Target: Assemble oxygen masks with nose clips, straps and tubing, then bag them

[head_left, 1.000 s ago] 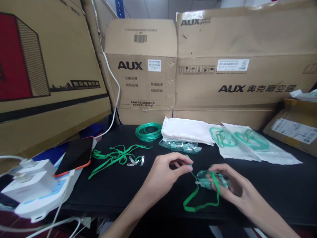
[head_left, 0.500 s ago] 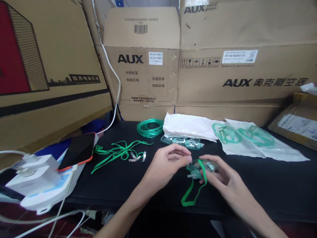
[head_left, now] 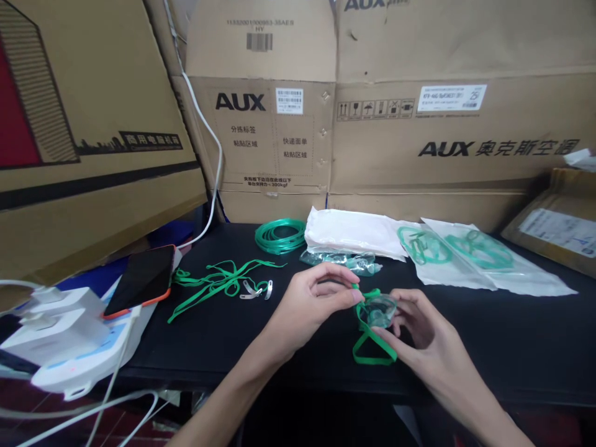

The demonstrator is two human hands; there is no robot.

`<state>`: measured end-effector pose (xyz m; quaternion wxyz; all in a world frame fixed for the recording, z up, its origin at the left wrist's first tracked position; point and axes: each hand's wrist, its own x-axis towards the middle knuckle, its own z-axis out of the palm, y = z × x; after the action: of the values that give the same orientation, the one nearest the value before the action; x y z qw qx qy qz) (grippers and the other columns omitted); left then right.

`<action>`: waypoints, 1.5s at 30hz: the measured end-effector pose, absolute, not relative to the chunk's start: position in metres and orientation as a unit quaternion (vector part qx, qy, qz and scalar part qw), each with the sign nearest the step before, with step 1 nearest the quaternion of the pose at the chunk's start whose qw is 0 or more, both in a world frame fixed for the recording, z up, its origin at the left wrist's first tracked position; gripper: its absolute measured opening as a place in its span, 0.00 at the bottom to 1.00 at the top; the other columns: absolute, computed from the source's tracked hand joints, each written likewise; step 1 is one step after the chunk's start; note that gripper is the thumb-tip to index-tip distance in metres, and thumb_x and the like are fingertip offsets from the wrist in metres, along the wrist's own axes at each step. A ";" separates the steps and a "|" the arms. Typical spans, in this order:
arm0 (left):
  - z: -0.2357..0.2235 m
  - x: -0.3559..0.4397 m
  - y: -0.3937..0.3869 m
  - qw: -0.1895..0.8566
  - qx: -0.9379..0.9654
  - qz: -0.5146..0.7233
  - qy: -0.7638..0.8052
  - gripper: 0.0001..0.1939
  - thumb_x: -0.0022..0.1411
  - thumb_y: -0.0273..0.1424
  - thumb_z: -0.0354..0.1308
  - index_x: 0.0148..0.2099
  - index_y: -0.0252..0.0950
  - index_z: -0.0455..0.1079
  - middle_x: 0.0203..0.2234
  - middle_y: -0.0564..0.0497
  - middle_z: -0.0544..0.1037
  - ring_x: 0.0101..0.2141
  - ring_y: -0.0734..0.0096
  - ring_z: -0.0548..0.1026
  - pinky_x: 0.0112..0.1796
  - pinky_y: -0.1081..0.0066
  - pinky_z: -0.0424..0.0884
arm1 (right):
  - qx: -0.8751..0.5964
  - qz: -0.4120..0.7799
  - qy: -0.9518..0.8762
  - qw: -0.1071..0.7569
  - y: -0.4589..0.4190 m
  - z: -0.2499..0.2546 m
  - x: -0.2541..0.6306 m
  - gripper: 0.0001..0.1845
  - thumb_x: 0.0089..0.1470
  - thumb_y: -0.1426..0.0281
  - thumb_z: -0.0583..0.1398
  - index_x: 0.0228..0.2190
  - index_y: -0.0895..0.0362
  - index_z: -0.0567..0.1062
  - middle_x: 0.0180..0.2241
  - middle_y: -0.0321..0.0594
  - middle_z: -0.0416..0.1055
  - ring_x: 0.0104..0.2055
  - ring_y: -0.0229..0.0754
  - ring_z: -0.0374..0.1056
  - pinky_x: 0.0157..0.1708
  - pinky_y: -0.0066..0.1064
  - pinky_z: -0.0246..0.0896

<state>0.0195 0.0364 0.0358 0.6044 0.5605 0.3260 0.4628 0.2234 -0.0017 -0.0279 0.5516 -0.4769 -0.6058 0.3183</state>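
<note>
Since the clear mask (head_left: 380, 310) could wobble, the right hand (head_left: 424, 328) grips it. The left hand (head_left: 313, 303) pinches the green strap (head_left: 373, 360).

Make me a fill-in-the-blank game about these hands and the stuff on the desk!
The left hand pinches a strap coloured ____.
The hand cupping the clear mask is the ____ one.
Behind the coiled tube, big black letters on the cardboard box spell ____.
The phone lies toward the picture's ____ side.

Missing words: green; right; AUX; left.
</note>
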 end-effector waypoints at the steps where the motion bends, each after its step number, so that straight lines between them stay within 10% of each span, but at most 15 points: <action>1: 0.036 0.019 0.036 0.603 0.563 0.462 0.325 0.08 0.57 0.26 0.73 0.38 0.37 0.78 0.32 0.55 0.81 0.36 0.74 0.80 0.41 0.76 0.73 | -0.493 0.293 -0.611 0.546 -0.003 -0.028 0.223 0.19 0.53 0.61 0.70 0.44 0.48 0.73 0.34 0.32 0.70 0.30 0.37 0.66 0.32 0.28 0.68; 7: 0.035 0.018 0.035 0.585 0.603 0.435 0.323 0.04 0.62 0.28 0.69 0.41 0.38 0.83 0.36 0.52 0.85 0.40 0.67 0.82 0.47 0.69 0.75 | -0.515 0.310 -0.592 0.537 -0.008 -0.019 0.223 0.21 0.59 0.56 0.66 0.52 0.47 0.74 0.47 0.40 0.77 0.49 0.47 0.74 0.45 0.34 0.73; 37: 0.026 0.022 0.034 0.593 0.617 0.376 0.356 0.12 0.60 0.34 0.71 0.46 0.37 0.83 0.38 0.48 0.87 0.45 0.55 0.84 0.50 0.62 0.76 | -0.450 0.412 -0.521 0.596 -0.007 -0.015 0.218 0.20 0.54 0.61 0.71 0.44 0.48 0.72 0.43 0.38 0.77 0.38 0.43 0.80 0.35 0.28 0.78; 45: 0.025 0.024 0.032 0.405 0.745 0.392 0.357 0.08 0.68 0.34 0.64 0.42 0.39 0.84 0.32 0.52 0.82 0.34 0.67 0.78 0.37 0.71 0.72 | -0.491 0.386 -0.528 0.575 -0.008 -0.012 0.219 0.24 0.51 0.55 0.71 0.46 0.52 0.76 0.36 0.41 0.81 0.39 0.48 0.80 0.38 0.33 0.80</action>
<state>0.0236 0.0316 0.0254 0.4052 0.7447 0.3568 0.3923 0.2188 -0.0078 -0.0117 0.5753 -0.4912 -0.5279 0.3860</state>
